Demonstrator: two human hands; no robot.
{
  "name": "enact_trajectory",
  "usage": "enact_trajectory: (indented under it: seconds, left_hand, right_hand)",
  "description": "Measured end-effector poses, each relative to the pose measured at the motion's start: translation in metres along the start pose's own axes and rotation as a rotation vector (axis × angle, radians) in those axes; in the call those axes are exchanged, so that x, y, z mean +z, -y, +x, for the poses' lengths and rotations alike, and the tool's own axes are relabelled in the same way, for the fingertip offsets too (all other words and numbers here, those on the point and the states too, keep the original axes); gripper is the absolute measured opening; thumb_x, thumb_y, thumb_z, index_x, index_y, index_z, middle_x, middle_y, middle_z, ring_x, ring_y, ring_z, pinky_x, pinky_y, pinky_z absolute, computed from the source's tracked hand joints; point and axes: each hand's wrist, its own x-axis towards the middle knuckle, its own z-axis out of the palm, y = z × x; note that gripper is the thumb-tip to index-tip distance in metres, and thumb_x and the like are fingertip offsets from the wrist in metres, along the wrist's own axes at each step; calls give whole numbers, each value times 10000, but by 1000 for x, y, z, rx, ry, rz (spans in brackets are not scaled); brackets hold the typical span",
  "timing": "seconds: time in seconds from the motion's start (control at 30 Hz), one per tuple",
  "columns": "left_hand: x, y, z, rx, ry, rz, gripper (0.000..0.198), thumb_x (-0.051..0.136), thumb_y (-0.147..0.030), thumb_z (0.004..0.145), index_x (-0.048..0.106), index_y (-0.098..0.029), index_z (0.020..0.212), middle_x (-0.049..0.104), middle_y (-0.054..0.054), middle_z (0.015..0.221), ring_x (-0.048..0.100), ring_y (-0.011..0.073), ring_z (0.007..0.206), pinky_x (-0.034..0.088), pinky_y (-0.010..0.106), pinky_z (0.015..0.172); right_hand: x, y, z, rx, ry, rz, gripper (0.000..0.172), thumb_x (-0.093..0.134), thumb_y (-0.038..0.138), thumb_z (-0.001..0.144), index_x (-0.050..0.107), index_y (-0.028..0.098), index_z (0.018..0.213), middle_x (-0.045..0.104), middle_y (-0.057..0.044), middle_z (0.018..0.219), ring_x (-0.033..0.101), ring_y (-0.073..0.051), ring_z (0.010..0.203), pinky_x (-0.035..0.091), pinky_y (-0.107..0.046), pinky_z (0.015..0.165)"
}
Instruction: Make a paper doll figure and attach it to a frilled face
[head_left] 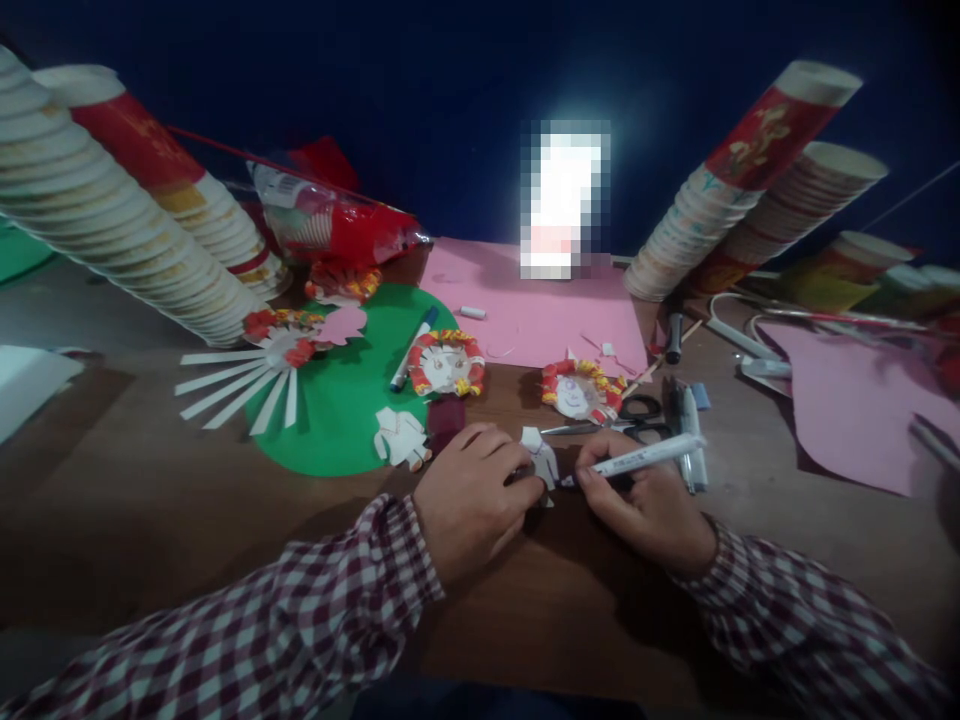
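My left hand (480,495) has its fingers curled over the edge of a small white paper cutout (541,458) shaped like a body, holding it against the table. Dark purple lines show on that cutout. My right hand (649,505) grips a white marker (649,456), its dark tip pointing left close beside the cutout's right edge. A second body-shaped paper cutout (401,438) lies left of my left hand. Above the hands sit two paper faces ringed in red and yellow, a left face (448,370) and a right face (576,394).
Scissors (645,418) lie just behind my right hand. A green paper disc (322,430) carries a blue-capped marker (414,350) and a fan of white strips (236,385). Pink paper (540,320) is behind. Tall paper cup stacks rise at left (112,200) and right (720,200).
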Motion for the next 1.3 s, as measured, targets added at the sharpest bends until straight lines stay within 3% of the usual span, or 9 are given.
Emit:
enact_trajectory:
  seconds: [0.57,0.73,0.97,1.1,1.3]
  left_hand:
    - [-3,0,0,7,42,14,135,530,-206,821,605,-191,932,578,58,976,473,226,979,377,433,915]
    - [-3,-1,0,-4,60,22,132,521,-210,827,600,-178,928,578,59,976,475,225,979,371,430,931]
    - [-2,0,-1,9,-19,6,109,511,-181,823,598,-174,888,587,51,983,479,217,978,343,433,968]
    - [1,2,-1,-3,-83,-38,128,525,-155,788,609,-178,882,596,46,928,479,208,938,353,427,942]
    - [2,4,0,5,-41,-64,138,533,-158,780,621,-184,884,605,53,938,475,225,946,373,420,873]
  right_hand:
    - [1,-2,0,16,19,15,94,506,177,801,536,189,713,547,15,601,493,-124,547,378,-245,521]
    - [-1,-1,-1,41,-27,28,98,513,196,808,535,197,712,533,22,572,468,-119,506,361,-240,482]
    - [-1,-3,-4,66,-122,119,46,502,203,845,548,208,851,535,35,600,468,-112,504,375,-221,469]
    - [-2,-2,-3,67,-122,119,93,495,219,860,560,204,795,565,14,637,509,-121,554,404,-226,506]
    - [-6,1,-8,136,-99,89,61,535,239,832,567,199,799,580,15,596,515,-123,498,408,-225,455]
